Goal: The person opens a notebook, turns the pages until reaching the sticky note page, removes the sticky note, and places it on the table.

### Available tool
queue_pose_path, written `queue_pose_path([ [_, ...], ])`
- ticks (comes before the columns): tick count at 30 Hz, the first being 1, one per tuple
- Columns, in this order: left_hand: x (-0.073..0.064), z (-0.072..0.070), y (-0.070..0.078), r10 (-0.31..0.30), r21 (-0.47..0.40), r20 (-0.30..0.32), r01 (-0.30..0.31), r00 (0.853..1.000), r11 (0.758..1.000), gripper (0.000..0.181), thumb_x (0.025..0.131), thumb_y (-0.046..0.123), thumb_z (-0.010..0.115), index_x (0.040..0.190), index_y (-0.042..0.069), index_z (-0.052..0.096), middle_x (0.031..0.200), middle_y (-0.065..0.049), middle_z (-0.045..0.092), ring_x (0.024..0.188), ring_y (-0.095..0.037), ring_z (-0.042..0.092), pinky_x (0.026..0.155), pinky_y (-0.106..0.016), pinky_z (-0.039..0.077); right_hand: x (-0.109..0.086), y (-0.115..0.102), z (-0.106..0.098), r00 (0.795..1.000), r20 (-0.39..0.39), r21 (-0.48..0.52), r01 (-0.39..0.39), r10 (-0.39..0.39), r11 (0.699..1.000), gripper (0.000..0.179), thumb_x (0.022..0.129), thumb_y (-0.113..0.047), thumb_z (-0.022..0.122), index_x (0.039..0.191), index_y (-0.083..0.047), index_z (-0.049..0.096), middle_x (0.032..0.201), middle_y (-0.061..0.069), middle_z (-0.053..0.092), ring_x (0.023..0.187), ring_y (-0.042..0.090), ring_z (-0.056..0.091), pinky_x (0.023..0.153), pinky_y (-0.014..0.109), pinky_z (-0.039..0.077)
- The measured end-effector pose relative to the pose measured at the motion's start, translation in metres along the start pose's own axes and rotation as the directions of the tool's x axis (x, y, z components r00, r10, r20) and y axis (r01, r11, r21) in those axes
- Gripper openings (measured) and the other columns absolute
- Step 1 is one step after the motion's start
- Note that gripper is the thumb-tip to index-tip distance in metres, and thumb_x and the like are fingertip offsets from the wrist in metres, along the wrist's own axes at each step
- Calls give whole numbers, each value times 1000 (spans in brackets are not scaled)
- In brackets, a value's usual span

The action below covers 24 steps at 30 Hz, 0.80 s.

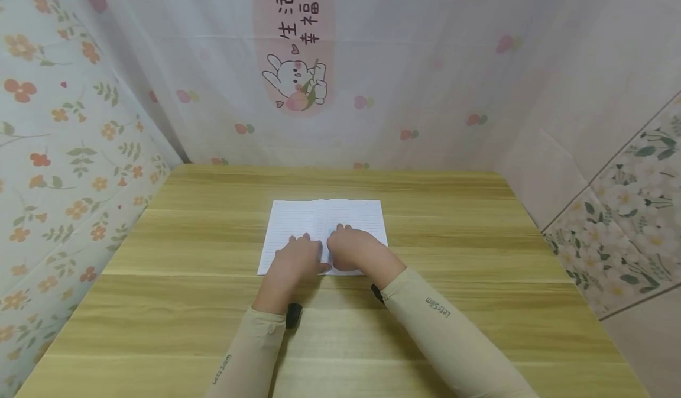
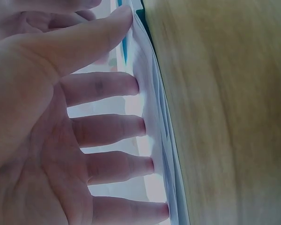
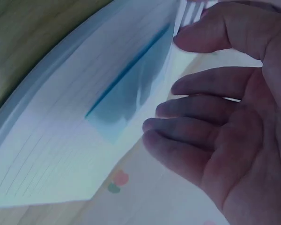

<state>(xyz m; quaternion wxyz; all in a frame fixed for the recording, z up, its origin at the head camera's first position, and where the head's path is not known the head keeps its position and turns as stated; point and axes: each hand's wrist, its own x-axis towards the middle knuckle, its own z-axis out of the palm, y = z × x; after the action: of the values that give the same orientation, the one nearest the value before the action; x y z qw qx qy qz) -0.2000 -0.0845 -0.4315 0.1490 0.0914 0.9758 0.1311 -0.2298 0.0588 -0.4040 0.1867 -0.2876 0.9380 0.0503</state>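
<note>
An open notebook (image 1: 294,213) with lined white pages lies on the wooden table. My left hand (image 1: 299,257) rests on its left page; in the left wrist view the fingers are straight and spread, their tips touching the paper, with the thumb by the fold. My right hand (image 1: 362,249) is over the right page close to the fold. In the right wrist view its fingers are loosely bent and its thumb tip touches the page edge near the fold. A pale blue see-through strip (image 3: 124,101) with a darker blue edge lies on the right page.
The wooden table (image 1: 452,220) extends around the notebook on all sides. A white curtain (image 1: 415,78) with a printed rabbit hangs behind it. Flowered cloth (image 1: 69,149) covers the left side, and flowered panels (image 1: 628,220) stand at the right.
</note>
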Motion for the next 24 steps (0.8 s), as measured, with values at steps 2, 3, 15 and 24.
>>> queue_pose_path([
  [2, 0, 1, 0, 3, -2, -6, -3, 1000, 1000, 43, 98, 43, 76, 120, 7, 75, 145, -25, 61, 146, -59, 45, 99, -79, 50, 2, -3, 2, 1000, 22, 6, -14, 14, 1000, 29, 106, -20, 63, 127, -4, 76, 159, 29, 51, 142, 40, 60, 115, 51, 53],
  [3, 0, 1, 0, 4, -3, -7, -4, 1000, 1000, 43, 97, 44, 76, 119, 7, 75, 143, -24, 62, 146, -59, 46, 99, -78, 51, 3, -4, 3, 999, 30, 3, -21, 21, 1000, 30, 106, -21, 63, 127, -4, 75, 159, 29, 51, 136, 37, 65, 111, 49, 56],
  [15, 0, -1, 0, 3, -17, 19, -3, 1000, 1000, 54, 99, 44, 75, 137, 6, 69, 156, -28, 53, 150, -60, 39, 103, -81, 47, 9, -6, 7, 1000, -6, -31, 1, -2, 1000, 16, 101, -22, 72, 106, -7, 77, 111, 12, 76, 82, 17, 61, 76, 32, 59],
  [24, 1, -1, -1, 7, -50, 11, -6, 1000, 999, 50, 100, 39, 74, 134, 2, 72, 163, -28, 46, 152, -61, 36, 103, -84, 43, 15, -5, 11, 994, -95, 18, 52, -51, 998, 8, 98, -16, 76, 100, -9, 78, 100, 7, 78, 79, 15, 64, 77, 30, 59],
])
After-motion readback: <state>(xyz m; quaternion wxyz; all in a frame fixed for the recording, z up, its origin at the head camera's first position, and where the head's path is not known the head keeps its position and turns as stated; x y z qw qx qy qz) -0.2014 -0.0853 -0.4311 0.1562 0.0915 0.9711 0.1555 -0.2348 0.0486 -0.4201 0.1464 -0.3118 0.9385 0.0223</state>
